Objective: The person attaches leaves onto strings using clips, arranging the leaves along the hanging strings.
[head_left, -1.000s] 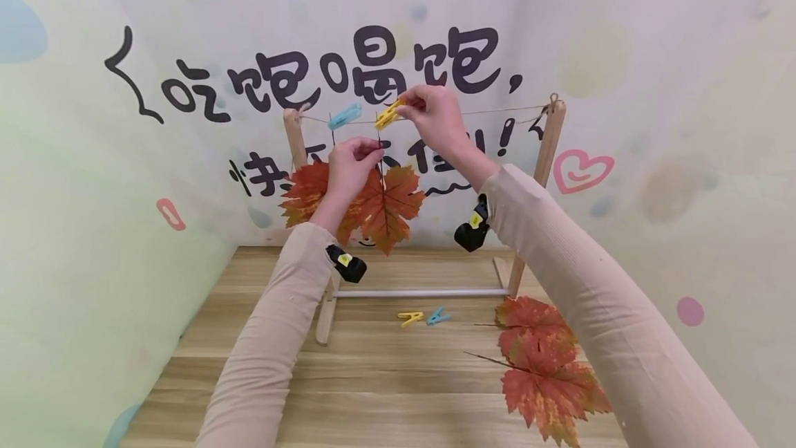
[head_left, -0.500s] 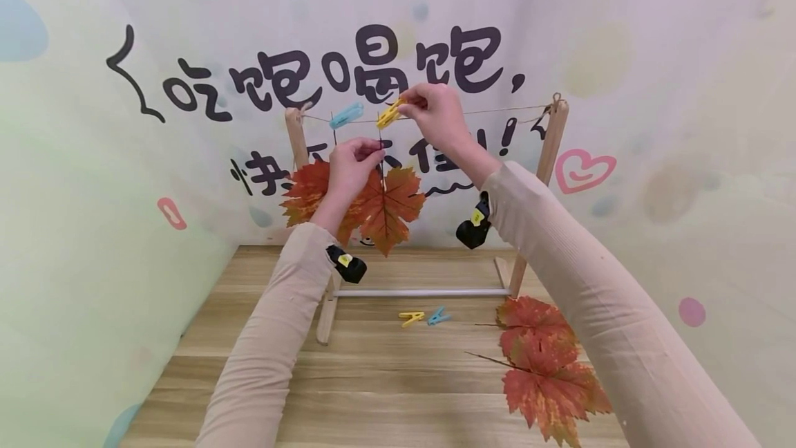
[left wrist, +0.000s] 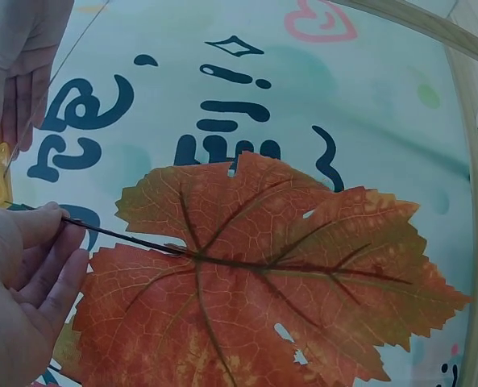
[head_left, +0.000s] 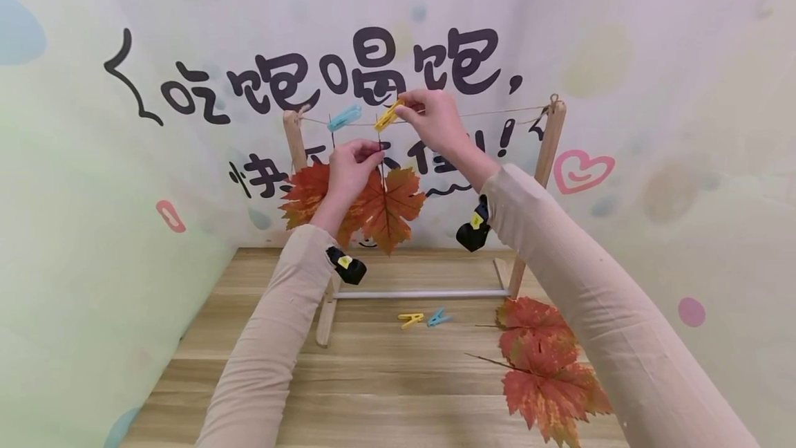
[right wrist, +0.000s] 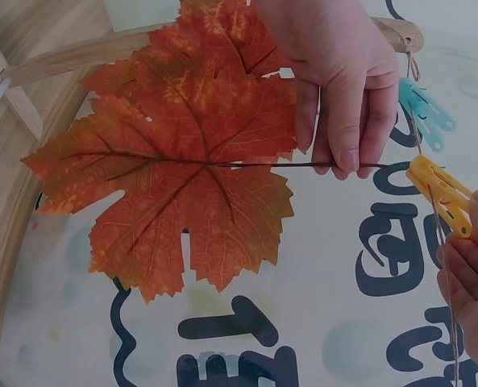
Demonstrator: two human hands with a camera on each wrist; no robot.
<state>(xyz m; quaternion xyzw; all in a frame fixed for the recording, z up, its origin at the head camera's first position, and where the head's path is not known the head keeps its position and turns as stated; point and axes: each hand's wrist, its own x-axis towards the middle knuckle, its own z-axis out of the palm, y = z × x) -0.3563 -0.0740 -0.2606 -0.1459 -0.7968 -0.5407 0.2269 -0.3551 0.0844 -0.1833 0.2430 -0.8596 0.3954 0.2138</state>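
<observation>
My left hand (head_left: 353, 168) pinches the dark stem of an orange-red maple leaf (head_left: 388, 209), which hangs below the string. Just above it, my right hand (head_left: 435, 116) holds the handle end of a yellow clothespin (head_left: 387, 117). The clothespin's other end sits on the string at the top of the stem, as the right wrist view shows. Left of it, a blue clothespin (head_left: 344, 117) holds another leaf (head_left: 305, 192) on the string, partly hidden behind my left hand and arm. In the left wrist view the leaf (left wrist: 263, 266) spreads out from the pinched stem.
A wooden frame (head_left: 548, 144) carries the string between its two posts, with a pale rod (head_left: 423, 293) low across it. On the wooden table (head_left: 385, 379) lie a yellow clothespin (head_left: 411, 319), a blue clothespin (head_left: 438, 316) and red leaves (head_left: 547, 379) at the right.
</observation>
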